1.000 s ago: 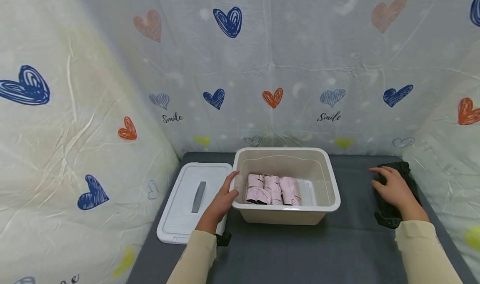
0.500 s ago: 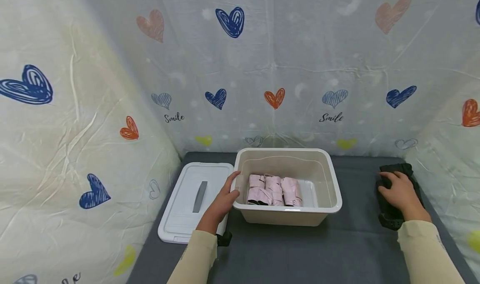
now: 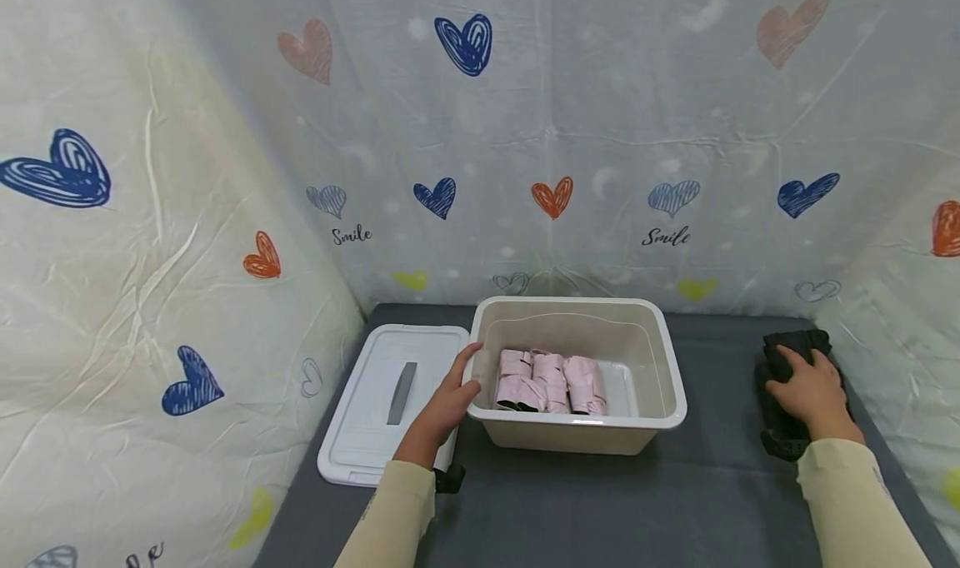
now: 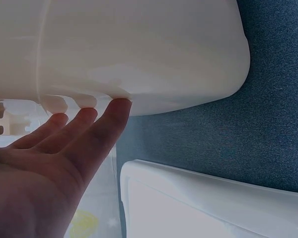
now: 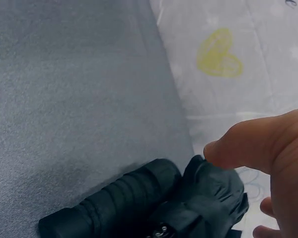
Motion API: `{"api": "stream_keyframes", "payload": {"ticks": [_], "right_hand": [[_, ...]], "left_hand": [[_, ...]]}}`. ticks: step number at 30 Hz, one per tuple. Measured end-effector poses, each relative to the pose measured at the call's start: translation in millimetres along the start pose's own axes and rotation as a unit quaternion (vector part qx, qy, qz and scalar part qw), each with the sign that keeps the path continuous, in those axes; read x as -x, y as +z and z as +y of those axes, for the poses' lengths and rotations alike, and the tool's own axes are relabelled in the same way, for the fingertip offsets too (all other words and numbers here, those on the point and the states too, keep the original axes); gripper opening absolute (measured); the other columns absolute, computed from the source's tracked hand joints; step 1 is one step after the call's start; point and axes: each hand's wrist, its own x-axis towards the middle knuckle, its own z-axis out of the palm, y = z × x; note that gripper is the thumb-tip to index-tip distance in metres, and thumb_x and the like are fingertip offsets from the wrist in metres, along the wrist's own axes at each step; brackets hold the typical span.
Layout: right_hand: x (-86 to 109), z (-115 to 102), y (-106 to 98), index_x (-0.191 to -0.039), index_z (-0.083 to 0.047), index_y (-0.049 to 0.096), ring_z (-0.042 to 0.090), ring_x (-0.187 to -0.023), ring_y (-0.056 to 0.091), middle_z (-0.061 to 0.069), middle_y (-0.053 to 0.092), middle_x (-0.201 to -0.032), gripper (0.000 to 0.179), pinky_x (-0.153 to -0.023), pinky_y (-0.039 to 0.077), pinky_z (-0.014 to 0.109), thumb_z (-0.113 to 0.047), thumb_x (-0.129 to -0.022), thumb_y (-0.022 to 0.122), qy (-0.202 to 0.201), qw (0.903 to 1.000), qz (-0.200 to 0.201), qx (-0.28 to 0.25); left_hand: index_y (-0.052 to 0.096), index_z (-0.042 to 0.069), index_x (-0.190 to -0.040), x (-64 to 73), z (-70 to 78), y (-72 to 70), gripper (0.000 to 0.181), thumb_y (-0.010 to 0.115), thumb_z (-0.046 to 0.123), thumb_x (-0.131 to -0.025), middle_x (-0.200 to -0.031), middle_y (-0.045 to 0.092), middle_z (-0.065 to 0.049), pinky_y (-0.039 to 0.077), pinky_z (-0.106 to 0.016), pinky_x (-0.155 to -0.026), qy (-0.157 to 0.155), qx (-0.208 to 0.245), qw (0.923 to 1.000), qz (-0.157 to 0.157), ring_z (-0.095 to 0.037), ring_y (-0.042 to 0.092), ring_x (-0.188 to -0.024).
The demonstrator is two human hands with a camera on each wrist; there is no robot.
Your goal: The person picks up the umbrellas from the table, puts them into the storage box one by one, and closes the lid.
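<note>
In the head view a beige plastic storage box [image 3: 562,435] stands mid-table, with several rolled pink fabric bundles [image 3: 585,385] at its left side. My left hand [image 3: 442,401] touches the box's left end. The left wrist view shows its fairly straight fingers [image 4: 97,141] against the outer wall; the thumb is out of sight there. On the right, my right hand [image 3: 813,397] is over black compact umbrellas [image 3: 776,418] lying side by side. In the right wrist view the thumb [image 5: 243,144] is extended at folded black fabric [image 5: 213,188], beside a ribbed black cylinder [image 5: 114,201]. The fingers are spread apart.
A white lid [image 3: 367,435] with a grey handle [image 3: 401,393] lies left of the box, close to my left forearm. Dark grey cloth covers the table [image 3: 600,510]. Pale curtains [image 3: 555,93] printed with hearts enclose the table's back and sides.
My right hand has come down and inward over the black umbrellas, its fingers now reaching onto them. My left hand stays at the box's end. The head view has shifted slightly.
</note>
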Motion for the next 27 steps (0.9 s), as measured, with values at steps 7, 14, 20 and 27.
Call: {"api": "stream_keyframes", "payload": {"ticks": [7, 14, 20, 27], "right_hand": [[-2.7, 7.9, 4.8, -0.153, -0.003, 0.015, 0.066, -0.133, -0.002, 0.044, -0.009, -0.148, 0.077, -0.096, 0.016, 0.077, -0.025, -0.089, 0.054, 0.022, 0.9997, -0.01, -0.011], [-6.3, 16.2, 9.4, -0.153, -0.003, 0.014, 0.068, -0.131, 0.001, 0.046, -0.007, -0.147, 0.079, -0.096, 0.016, 0.077, -0.023, -0.089, 0.054, 0.032, 0.9994, -0.012, -0.004], [-6.8, 22.4, 14.1, -0.153, -0.003, 0.015, 0.067, -0.132, 0.003, 0.045, -0.006, -0.148, 0.079, -0.098, 0.014, 0.076, -0.02, -0.088, 0.056, 0.043, 0.999, -0.003, -0.005], [-4.2, 33.4, 23.7, -0.153, -0.005, 0.018, 0.07, -0.124, 0.014, 0.041, -0.004, -0.15, 0.076, -0.092, 0.02, 0.077, -0.017, -0.087, 0.054, 0.037, 0.9988, 0.032, 0.008]], "left_hand": [[0.024, 0.04, -0.149, -1.7, -1.8, -0.7, 0.067, 0.041, 0.011, -0.091, -0.159, 0.02, -0.01, 0.034, -0.061, -0.103, 0.003, 0.004, 1.0, 0.001, -0.036, 0.035, -0.134], [0.024, 0.039, -0.149, -0.9, -1.7, -1.9, 0.069, 0.041, 0.009, -0.09, -0.158, 0.022, -0.011, 0.034, -0.062, -0.103, 0.003, 0.01, 0.9999, 0.002, -0.036, 0.036, -0.132], [0.025, 0.04, -0.149, -2.2, -2.1, -2.1, 0.068, 0.041, 0.01, -0.09, -0.156, 0.024, -0.011, 0.034, -0.062, -0.102, 0.006, 0.008, 0.9999, 0.005, -0.036, 0.037, -0.131], [0.024, 0.039, -0.15, -2.4, -2.3, -1.5, 0.069, 0.041, 0.008, -0.091, -0.158, 0.022, -0.011, 0.033, -0.062, -0.104, 0.003, 0.015, 0.9999, 0.0, -0.037, 0.035, -0.133]]}}
